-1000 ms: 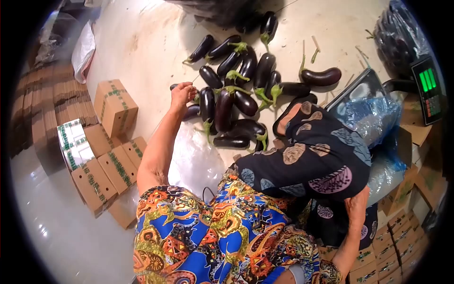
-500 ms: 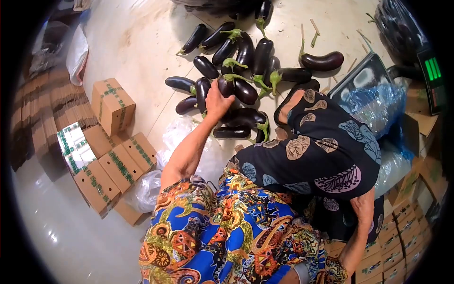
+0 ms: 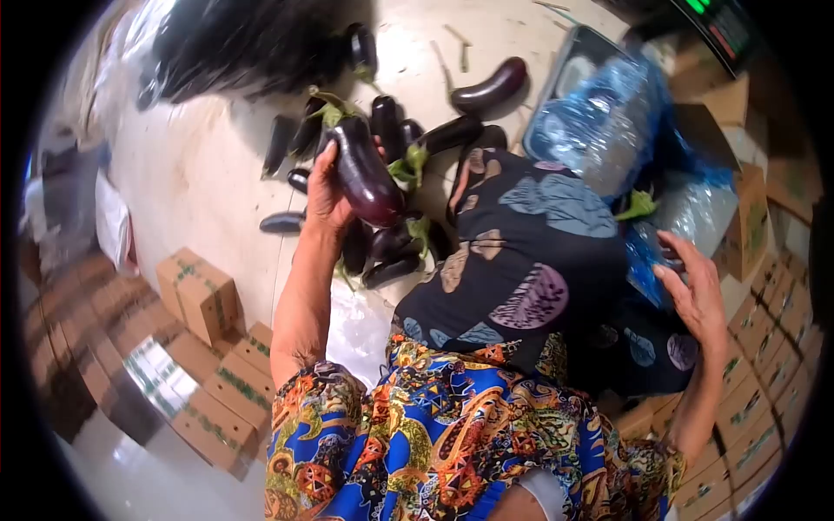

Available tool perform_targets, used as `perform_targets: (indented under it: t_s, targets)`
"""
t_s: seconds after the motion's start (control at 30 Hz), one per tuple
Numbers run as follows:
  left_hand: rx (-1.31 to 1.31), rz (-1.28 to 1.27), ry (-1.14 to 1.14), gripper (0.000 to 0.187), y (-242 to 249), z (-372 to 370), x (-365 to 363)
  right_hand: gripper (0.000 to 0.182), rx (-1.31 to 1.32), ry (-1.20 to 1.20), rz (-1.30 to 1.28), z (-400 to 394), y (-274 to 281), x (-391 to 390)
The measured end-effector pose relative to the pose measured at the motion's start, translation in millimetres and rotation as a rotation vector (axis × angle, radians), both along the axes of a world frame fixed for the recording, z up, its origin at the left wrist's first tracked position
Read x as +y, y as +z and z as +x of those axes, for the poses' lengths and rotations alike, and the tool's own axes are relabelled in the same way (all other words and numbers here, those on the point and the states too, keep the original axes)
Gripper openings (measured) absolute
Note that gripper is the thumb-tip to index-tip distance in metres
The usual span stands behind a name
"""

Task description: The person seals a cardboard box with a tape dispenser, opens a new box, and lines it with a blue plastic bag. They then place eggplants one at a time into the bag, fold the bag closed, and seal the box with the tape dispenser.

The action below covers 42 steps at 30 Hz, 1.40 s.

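Observation:
My left hand (image 3: 328, 193) is wrapped round a large glossy eggplant (image 3: 363, 169), lifted above the floor with its green stem at the top. Beneath it lie several more eggplants (image 3: 282, 222) on the pale floor. Over on the right, my right hand (image 3: 693, 285) is raised beside my patterned trouser leg, fingers apart. It is at the edge of a blue plastic bag (image 3: 643, 260). A green stem (image 3: 638, 205) shows just above that hand; a dark shape near the fingertips is too hidden to make out.
Cardboard boxes (image 3: 198, 295) stand at left, with more stacked boxes (image 3: 764, 373) at lower right. A large dark plastic bag (image 3: 234, 48) lies at upper left. A metal tray (image 3: 556, 91) with blue plastic (image 3: 599, 122) and a lit scale display (image 3: 717, 26) are at upper right.
My left hand has lifted an eggplant from the pile. My right hand has come up from low at my side to the blue plastic. The view has shifted and turned.

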<state>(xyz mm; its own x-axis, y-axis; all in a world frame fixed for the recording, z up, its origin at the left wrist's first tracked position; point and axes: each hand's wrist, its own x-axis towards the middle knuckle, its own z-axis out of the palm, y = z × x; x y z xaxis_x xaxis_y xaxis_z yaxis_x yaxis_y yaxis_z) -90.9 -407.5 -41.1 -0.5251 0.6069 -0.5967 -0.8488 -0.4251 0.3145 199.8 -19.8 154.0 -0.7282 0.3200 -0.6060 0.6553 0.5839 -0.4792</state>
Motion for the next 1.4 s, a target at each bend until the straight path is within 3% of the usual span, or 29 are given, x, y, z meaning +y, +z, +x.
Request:
perform_targets:
  t_s: [0.1, 0.2, 0.3, 0.4, 0.5, 0.53, 0.63, 0.73, 0.83, 0.9, 1.03, 1.13, 1.23, 1.3, 1.37, 1.4]
  targets:
    - [0.127, -0.147, -0.133, 0.053, 14, -6, 25, 0.040, 0.055, 0.104, 0.088, 14, 2, 4]
    - [0.431, -0.462, -0.304, 0.042, 17, -2, 38, 0.042, 0.082, 0.140, 0.188, 25, 0, 4]
    - [0.560, -0.727, -0.309, 0.040, -8, -2, 25, 0.039, 0.117, 0.211, 0.199, 25, -19, 7]
    - [0.560, -0.798, -0.288, 0.038, -30, -11, 8, 0.031, 0.095, 0.265, 0.168, 7, -34, 11]
    - [0.589, -0.841, -0.286, 0.041, -40, -14, -3, 0.028, -0.137, 0.347, 0.189, -13, -53, 28]
    - [0.582, -0.874, -0.272, 0.044, -45, -13, -8, 0.025, 0.062, 0.360, 0.265, -2, -71, 32]
    - [0.595, -0.906, -0.300, 0.047, -26, -6, 1, 0.027, -0.057, 0.304, 0.260, -10, -84, 37]
    - [0.651, -0.904, -0.298, 0.057, -13, -8, 7, 0.028, 0.067, 0.381, 0.282, 0, -87, 38]
    - [0.740, -0.912, -0.305, 0.063, 4, -13, 14, 0.036, 0.071, 0.339, 0.229, -12, -67, 34]
    - [0.794, -0.962, -0.444, 0.073, 2, -19, 10, 0.040, 0.076, 0.317, 0.238, -15, -61, 39]
    - [0.895, -1.144, -0.504, 0.079, -48, -7, -15, 0.048, 0.183, 0.305, 0.248, -24, -71, 48]
    - [0.882, -1.264, -0.594, 0.075, -61, 5, -32, 0.055, 0.252, 0.109, 0.273, -35, -72, 58]
    - [0.878, -1.549, -0.625, 0.077, -57, 9, -37, 0.054, 0.402, -0.097, 0.348, -47, -70, 67]
    - [1.586, -1.737, -0.490, 0.072, -57, 15, -31, 0.049, 0.442, -0.093, 0.413, -50, -57, 75]
    - [1.804, -1.522, -0.446, 0.065, -25, 4, 19, 0.046, 0.482, -0.126, 0.438, -54, -59, 81]
    - [1.708, -1.409, -0.561, 0.062, -23, 0, 38, 0.044, 0.500, -0.139, 0.452, -56, -60, 82]
